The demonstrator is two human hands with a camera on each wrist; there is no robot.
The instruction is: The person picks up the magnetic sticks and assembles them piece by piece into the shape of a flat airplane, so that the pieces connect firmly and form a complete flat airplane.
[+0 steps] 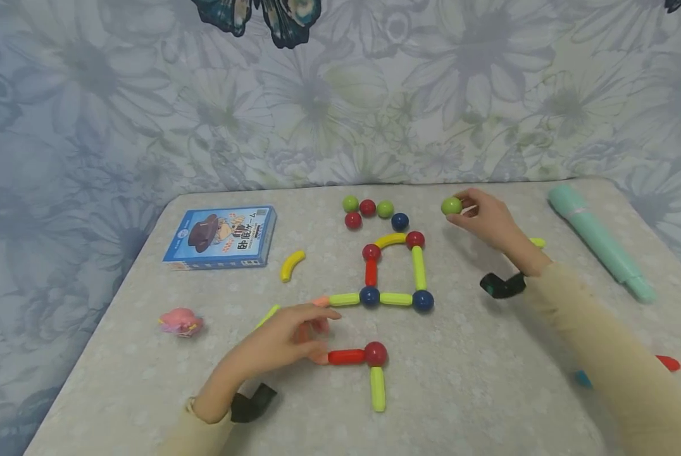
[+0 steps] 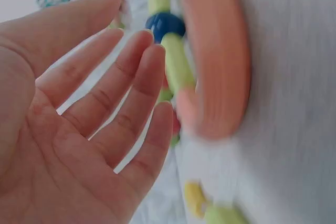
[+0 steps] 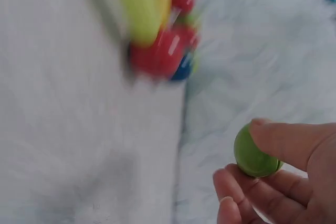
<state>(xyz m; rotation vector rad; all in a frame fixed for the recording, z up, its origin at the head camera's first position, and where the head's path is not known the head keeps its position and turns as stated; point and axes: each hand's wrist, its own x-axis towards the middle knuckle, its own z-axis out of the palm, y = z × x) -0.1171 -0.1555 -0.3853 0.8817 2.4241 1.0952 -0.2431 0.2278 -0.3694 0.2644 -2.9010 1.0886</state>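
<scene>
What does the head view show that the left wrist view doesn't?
Only the head view shows the blue rectangular cardboard box, long mint-green cylinder and pink object. Only the left wrist view shows the palm of the left hand and the full bend of the curved orange stick. Both show round dark-blue balls and straight yellow-green sticks.

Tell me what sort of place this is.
Probably a home, at a pale patterned tabletop used for play: a plastic-looking frame of coloured rods and round balls and a blue rectangular box with a cartoon print lie before a grey flower-printed wall surface.
</scene>
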